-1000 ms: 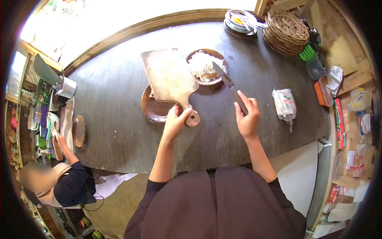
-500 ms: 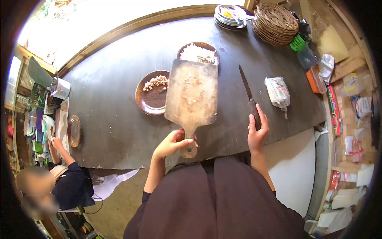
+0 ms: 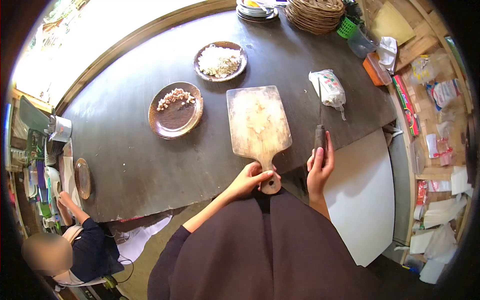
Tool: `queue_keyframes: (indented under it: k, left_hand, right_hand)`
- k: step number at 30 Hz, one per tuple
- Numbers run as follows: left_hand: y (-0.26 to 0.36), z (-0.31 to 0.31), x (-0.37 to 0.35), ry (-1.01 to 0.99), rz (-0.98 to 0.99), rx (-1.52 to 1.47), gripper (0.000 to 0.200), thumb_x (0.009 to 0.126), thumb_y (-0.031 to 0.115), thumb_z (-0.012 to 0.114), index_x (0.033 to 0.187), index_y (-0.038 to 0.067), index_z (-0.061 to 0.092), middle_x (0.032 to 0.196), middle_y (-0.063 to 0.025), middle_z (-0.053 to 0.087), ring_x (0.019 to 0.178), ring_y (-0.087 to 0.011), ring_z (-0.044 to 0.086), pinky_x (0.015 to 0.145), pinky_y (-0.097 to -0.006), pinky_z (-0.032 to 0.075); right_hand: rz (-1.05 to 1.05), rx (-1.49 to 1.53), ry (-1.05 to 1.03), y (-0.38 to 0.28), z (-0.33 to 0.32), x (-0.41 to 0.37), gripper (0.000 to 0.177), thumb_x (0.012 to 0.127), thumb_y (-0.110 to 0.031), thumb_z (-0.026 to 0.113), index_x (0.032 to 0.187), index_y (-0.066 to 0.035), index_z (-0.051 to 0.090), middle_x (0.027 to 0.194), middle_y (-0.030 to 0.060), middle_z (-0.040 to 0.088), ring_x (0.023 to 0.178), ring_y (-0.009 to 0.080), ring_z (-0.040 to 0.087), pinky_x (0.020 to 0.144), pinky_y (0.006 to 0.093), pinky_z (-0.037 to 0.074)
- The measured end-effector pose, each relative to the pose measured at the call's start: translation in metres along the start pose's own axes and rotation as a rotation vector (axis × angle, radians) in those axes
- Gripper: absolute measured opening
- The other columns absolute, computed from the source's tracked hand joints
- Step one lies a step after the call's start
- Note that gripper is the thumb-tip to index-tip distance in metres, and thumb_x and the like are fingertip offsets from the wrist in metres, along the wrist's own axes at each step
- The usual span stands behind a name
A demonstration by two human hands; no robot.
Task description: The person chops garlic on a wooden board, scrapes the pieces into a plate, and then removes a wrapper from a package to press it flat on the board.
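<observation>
My left hand (image 3: pixel 252 179) grips the handle of a worn wooden cutting board (image 3: pixel 260 120) at the near edge of the dark table. My right hand (image 3: pixel 321 162) is wrapped round the dark handle of a knife (image 3: pixel 320 131), its blade pointing up and away, beside a white plastic-wrapped packet (image 3: pixel 330 90). Left of the board lies a brown plate (image 3: pixel 175 120) with small chopped pieces (image 3: pixel 175 98) on it. Farther back, another brown plate (image 3: pixel 239 67) holds pale chopped pieces (image 3: pixel 218 61).
Stacked plates (image 3: pixel 256 14) and woven wicker plates (image 3: pixel 315 15) stand at the back. A green basket (image 3: pixel 346 28) and an orange container (image 3: pixel 376 70) are at the right. An oval dish (image 3: pixel 82 178) lies at the left, near another person (image 3: pixel 90 245).
The view has turned to the right. The board has moved away from the plates, which it partly covered before, and fewer bits show on it. The knife now overlaps the packet's left edge.
</observation>
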State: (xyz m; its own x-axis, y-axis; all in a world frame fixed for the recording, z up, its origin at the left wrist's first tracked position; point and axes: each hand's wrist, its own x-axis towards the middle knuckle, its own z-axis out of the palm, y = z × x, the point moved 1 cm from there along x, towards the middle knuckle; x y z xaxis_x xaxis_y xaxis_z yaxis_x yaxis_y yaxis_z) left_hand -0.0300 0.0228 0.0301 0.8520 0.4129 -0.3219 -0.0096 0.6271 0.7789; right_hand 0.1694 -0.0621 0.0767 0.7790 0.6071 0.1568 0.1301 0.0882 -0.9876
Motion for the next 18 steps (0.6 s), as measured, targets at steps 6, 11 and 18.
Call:
queue_keyframes:
  k: [6, 11, 18]
  left_hand:
    - [-0.016, 0.031, 0.023, 0.171, -0.007, -0.014, 0.037, 0.101, 0.031, 0.07, 0.121, 0.002, 0.061, 0.114, -0.0063, 0.073, 0.092, -0.0086, 0.066, 0.062, -0.0216, 0.051]
    - [-0.025, 0.039, 0.041, 0.258, -0.058, 0.036, 0.044, 0.098, 0.035, 0.073, 0.115, -0.004, 0.062, 0.103, -0.0081, 0.068, 0.086, -0.0117, 0.065, 0.065, -0.0266, 0.06]
    - [-0.032, 0.036, 0.044, 0.21, -0.07, 0.105, 0.049, 0.099, 0.037, 0.071, 0.121, -0.006, 0.058, 0.104, -0.0114, 0.067, 0.086, -0.0129, 0.065, 0.063, -0.0291, 0.062]
  right_hand:
    - [0.358, -0.121, -0.244, 0.006, -0.017, -0.028, 0.05, 0.1, -0.014, 0.068, 0.144, 0.004, 0.054, 0.118, 0.0104, 0.069, 0.1, 0.0183, 0.066, 0.091, 0.0306, 0.052]
    - [0.088, -0.232, -0.219, 0.007, -0.018, -0.047, 0.051, 0.099, -0.006, 0.065, 0.146, 0.006, 0.052, 0.139, 0.0201, 0.063, 0.13, 0.0252, 0.059, 0.11, 0.0346, 0.044]
    - [0.287, -0.142, -0.257, -0.004, -0.031, -0.044, 0.055, 0.095, 0.003, 0.067, 0.148, 0.001, 0.053, 0.133, 0.0117, 0.067, 0.109, 0.0147, 0.066, 0.098, 0.0289, 0.051]
